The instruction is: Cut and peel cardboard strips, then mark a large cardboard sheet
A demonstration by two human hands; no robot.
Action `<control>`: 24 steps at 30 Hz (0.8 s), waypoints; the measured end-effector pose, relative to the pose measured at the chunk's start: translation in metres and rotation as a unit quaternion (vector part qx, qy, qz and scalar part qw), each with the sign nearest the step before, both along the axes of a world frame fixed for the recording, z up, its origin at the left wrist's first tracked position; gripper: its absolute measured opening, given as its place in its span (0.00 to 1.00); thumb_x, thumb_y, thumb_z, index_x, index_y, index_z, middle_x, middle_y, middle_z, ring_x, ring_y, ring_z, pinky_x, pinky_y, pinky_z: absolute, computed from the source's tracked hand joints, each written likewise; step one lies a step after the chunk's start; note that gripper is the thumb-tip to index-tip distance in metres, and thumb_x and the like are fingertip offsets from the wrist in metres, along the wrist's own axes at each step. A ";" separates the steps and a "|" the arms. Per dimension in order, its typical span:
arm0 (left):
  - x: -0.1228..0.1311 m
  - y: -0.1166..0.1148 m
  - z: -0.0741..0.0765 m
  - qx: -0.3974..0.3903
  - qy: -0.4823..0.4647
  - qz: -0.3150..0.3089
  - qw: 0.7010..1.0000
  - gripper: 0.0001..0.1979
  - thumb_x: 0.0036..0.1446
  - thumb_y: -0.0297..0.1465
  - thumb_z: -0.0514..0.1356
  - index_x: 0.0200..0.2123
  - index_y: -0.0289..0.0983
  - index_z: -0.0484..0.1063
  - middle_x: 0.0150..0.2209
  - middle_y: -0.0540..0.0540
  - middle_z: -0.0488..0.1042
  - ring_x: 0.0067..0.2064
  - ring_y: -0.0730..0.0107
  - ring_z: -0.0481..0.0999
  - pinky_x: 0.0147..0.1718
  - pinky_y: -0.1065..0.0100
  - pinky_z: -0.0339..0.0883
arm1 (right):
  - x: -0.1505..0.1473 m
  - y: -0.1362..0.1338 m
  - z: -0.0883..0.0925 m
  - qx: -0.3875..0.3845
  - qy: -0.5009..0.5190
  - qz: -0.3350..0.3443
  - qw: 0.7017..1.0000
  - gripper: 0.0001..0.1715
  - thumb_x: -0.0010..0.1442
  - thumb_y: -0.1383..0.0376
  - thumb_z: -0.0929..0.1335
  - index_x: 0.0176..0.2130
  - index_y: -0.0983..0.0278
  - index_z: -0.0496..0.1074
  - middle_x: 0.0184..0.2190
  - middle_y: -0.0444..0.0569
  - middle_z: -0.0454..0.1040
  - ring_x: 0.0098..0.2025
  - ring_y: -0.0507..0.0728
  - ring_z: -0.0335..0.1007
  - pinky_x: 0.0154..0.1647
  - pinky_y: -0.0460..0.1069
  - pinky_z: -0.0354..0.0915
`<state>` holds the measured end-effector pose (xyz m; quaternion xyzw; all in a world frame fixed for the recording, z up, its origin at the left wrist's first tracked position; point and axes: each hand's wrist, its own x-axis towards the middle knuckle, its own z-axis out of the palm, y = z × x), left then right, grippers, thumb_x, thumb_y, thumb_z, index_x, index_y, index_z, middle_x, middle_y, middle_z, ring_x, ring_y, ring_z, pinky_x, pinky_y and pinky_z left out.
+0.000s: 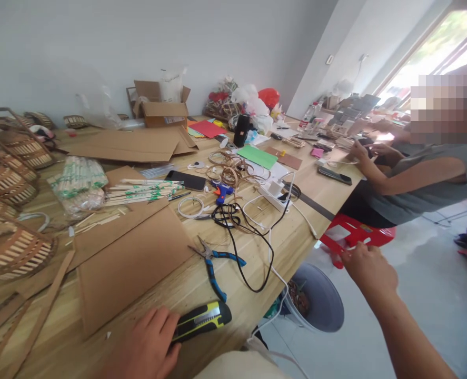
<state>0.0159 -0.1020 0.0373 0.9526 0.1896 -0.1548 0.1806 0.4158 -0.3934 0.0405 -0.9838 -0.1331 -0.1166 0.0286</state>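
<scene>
My left hand (146,345) lies on the wooden table (225,273) at its near edge, fingers curled over the near end of a yellow and black utility knife (204,318). Just beyond the hand lies a large brown cardboard sheet (130,258). Off the table's right side, my right hand (369,268) is stretched out above the floor, its back towards me. Its fingers are closed in a pinch near a red plastic stool (351,234). What they hold is hidden.
Blue-handled pliers (213,263), a looped black cable (241,237), a blue glue gun (222,192) and a white power strip (275,192) lie mid-table. Woven baskets (8,252) stand left. A grey bucket (324,305) sits below the edge. A seated person (415,179) works at right.
</scene>
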 end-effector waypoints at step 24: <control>-0.011 0.007 -0.002 0.038 0.015 0.055 0.998 0.21 0.58 0.26 0.53 0.52 0.40 0.75 0.49 0.39 0.77 0.51 0.51 0.75 0.51 0.51 0.68 | 0.086 0.144 -0.020 0.209 0.110 0.188 0.953 0.47 0.52 0.55 0.69 0.64 0.72 0.56 0.44 0.59 0.77 0.40 0.61 0.75 0.41 0.53 0.70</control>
